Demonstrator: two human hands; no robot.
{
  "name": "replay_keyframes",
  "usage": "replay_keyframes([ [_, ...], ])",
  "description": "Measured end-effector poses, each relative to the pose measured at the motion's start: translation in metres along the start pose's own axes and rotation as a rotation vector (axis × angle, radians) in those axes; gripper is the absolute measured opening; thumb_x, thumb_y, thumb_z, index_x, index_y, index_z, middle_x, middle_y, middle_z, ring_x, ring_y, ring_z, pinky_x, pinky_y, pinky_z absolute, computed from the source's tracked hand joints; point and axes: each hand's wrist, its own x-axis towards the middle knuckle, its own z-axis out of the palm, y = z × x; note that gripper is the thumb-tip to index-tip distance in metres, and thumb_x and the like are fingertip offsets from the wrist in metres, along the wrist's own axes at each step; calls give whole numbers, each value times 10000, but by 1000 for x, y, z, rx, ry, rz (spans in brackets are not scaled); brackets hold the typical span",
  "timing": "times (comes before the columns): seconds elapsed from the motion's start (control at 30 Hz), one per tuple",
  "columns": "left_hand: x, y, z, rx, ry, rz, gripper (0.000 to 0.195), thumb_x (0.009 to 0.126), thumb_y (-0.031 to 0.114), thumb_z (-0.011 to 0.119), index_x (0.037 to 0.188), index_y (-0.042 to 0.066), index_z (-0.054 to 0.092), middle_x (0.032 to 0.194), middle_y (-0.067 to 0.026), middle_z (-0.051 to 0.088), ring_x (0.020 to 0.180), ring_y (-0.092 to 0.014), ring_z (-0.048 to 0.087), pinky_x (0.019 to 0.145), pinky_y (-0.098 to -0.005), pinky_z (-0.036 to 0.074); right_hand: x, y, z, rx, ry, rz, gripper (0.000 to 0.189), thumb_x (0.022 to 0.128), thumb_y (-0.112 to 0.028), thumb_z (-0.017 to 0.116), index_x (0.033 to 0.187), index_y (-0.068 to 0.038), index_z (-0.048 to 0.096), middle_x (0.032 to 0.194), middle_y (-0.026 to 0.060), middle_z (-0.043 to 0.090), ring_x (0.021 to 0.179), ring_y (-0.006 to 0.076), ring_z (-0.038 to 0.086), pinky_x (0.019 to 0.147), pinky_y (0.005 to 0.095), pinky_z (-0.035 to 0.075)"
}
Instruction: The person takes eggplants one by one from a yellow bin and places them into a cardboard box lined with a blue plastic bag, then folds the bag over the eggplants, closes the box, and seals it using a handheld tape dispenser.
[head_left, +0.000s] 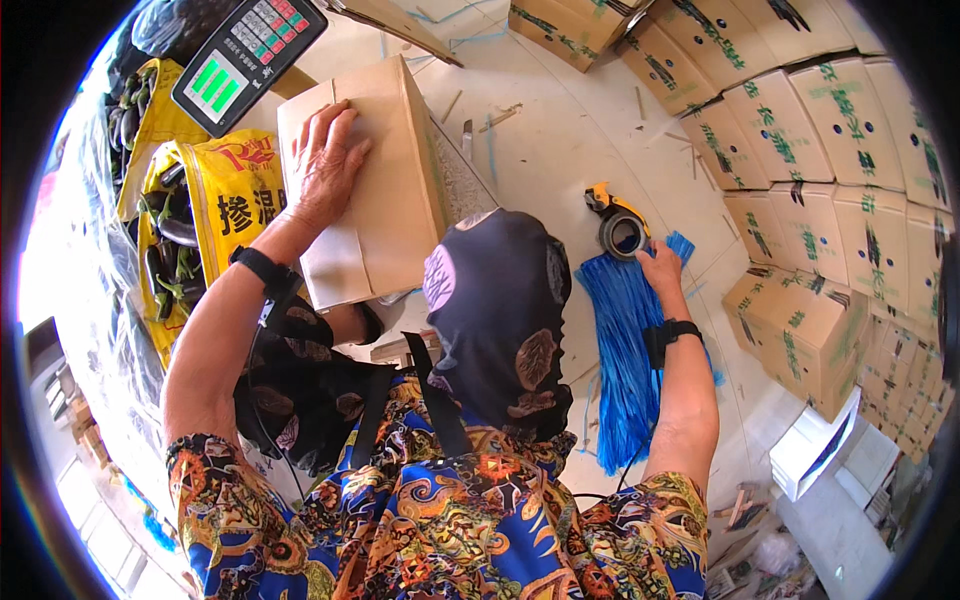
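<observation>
My left hand (324, 166) lies flat, fingers spread, on the top of a closed cardboard box (390, 225) standing on a platform (469, 176) beside a digital scale display (244, 56). Out to the right, my right hand (661, 268) is at the lower side of a yellow tape dispenser (628, 208) with a roll of tape (624, 234), its fingers closed at the dispenser's end. Under the roll, a bundle of blue plastic straps (619, 352) lies on the floor. Yellow bags (225, 202) with eggplants (176, 225) stand left of the box.
Printed cardboard boxes (847, 127) are stacked high at the right, with another box (795, 322) in front of them. A white foam box (817, 450) lies at the lower right. Cardboard flaps (397, 26) are at the top, and scraps (502, 116) litter the tiled floor.
</observation>
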Motion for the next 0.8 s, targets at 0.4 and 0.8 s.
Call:
replay_keyframes([
  [0.4,-2,1,0,-32,-7,2,462,766,119,683,1192,45,517,1276,-150,482,1216,-378,418,1012,-460,366,54,-35,41,-279,-9,-54,404,721,-123,700,1054,-24,495,1041,247,625,976,446,592,796,489,503],
  [0.8,-10,-29,-27,-134,-317,75,765,746,420,724,1336,56,399,1427,-182,317,1355,-386,261,1053,-516,320,26,-51,-4,1175,-54,159,452,745,11,646,1187,6,552,1048,83,618,894,213,621,788,324,507],
])
